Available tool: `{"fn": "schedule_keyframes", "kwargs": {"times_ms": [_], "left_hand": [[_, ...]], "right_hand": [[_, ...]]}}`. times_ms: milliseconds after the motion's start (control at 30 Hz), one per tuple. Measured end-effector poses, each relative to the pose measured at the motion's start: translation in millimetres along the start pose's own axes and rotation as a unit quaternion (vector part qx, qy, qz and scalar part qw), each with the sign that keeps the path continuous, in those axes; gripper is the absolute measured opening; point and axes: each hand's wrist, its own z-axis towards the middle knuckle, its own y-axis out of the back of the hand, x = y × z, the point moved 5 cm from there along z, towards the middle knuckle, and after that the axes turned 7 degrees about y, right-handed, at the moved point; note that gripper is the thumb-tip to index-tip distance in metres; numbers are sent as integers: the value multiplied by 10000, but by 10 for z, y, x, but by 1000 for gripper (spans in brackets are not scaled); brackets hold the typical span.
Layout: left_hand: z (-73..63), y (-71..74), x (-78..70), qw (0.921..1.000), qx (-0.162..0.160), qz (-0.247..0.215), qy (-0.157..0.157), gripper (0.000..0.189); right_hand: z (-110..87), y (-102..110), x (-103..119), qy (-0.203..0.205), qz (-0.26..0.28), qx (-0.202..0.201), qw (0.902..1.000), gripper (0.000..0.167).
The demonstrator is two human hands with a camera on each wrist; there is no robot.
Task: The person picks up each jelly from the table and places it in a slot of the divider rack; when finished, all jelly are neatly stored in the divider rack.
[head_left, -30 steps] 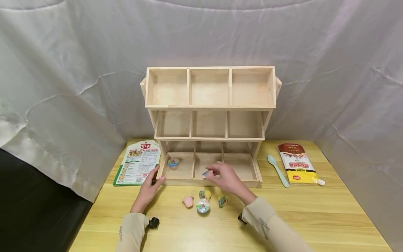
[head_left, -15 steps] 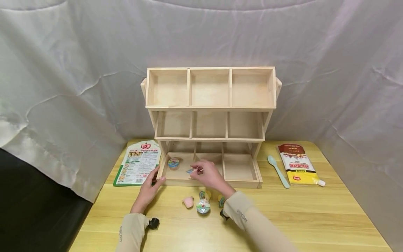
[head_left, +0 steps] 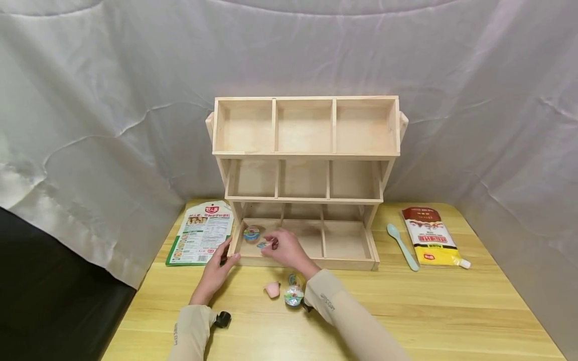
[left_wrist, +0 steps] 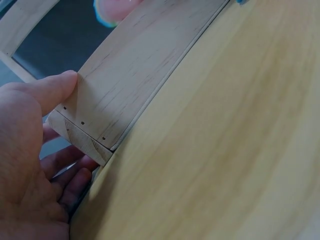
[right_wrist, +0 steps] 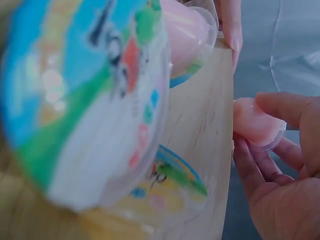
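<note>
A three-tier wooden rack (head_left: 307, 156) with divided compartments stands on the table. My left hand (head_left: 214, 275) grips its lower left front corner; in the left wrist view the thumb (left_wrist: 62, 85) lies on the front board and the other fingers curl behind the side. My right hand (head_left: 286, 249) pinches a pink jelly cup (right_wrist: 255, 122) over the bottom-left compartment. Another jelly cup (head_left: 251, 233) sits at the back of that compartment, lid facing me. In front of the rack lie a pink jelly cup (head_left: 272, 289), a foil-lidded one (head_left: 293, 297) and a yellowish one, partly covered.
A green-and-white food packet (head_left: 200, 235) lies left of the rack. On the right are a pale green spoon (head_left: 402, 246) and a red, white and yellow spouted pouch (head_left: 431, 235). Grey cloth (head_left: 289, 55) hangs behind the table (head_left: 451, 311).
My right hand has moved left with its jelly cup, from the bottom-middle compartment to the bottom-left one. Its sleeve now covers a jelly cup on the table. My left hand keeps its hold.
</note>
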Motion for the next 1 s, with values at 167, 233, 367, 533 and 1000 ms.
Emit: {"fn": "schedule_keyframes", "kwargs": {"times_ms": [167, 233, 367, 533, 1000], "left_hand": [[6, -6, -1, 10000, -17, 32, -11, 70], [4, -5, 0, 10000, -18, 46, 4, 70], [-4, 1, -2, 10000, -33, 1, 27, 71], [-28, 3, -7, 10000, -22, -40, 22, 72], [-8, 2, 8, 9999, -66, 16, -74, 71]], "right_hand": [[67, -77, 8, -42, -45, 56, 10000, 43], [94, -102, 8, -65, -87, 53, 9999, 44], [149, -137, 18, -37, -299, -44, 9995, 43], [195, -207, 17, -118, -311, -119, 9994, 42], [297, -317, -3, -338, -697, -98, 9969, 44]]}}
